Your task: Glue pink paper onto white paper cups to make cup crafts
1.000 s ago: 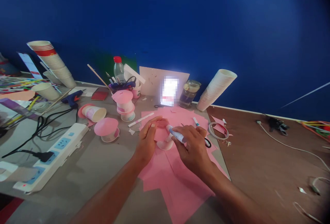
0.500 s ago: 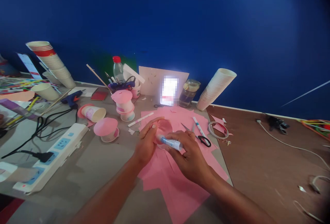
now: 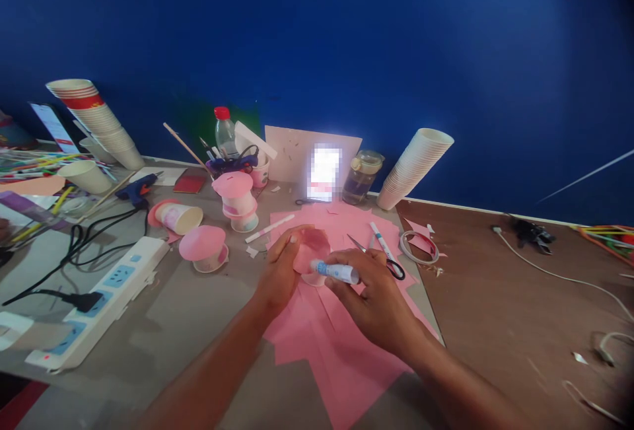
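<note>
Okay, label check first, and I got next to nothing. The glue stick had blue printing down its white barrel, too blurry to read. The marker by the scissors carried small dark lettering, also way too tiny for me. The phone propped at the back was pixelated out, so no luck there. The left-hand stack of paper cups had a red band with some yellowish design near the top, but I couldn't make out any words.

Now the hands. The left hand was angled inward, thumb on the near side, pinching a curved pink paper piece by its left edge. The right hand came in palm down from the other side, gripping the glue stick between thumb and fingers. The stick lay nearly level, its tip at the pink paper's lower right part; couldn't tell if it was actually touching. All this hung over the spread of pink sheets, with a pale rounded edge just below the piece. Both forearms reached up from the bottom corners.
</note>
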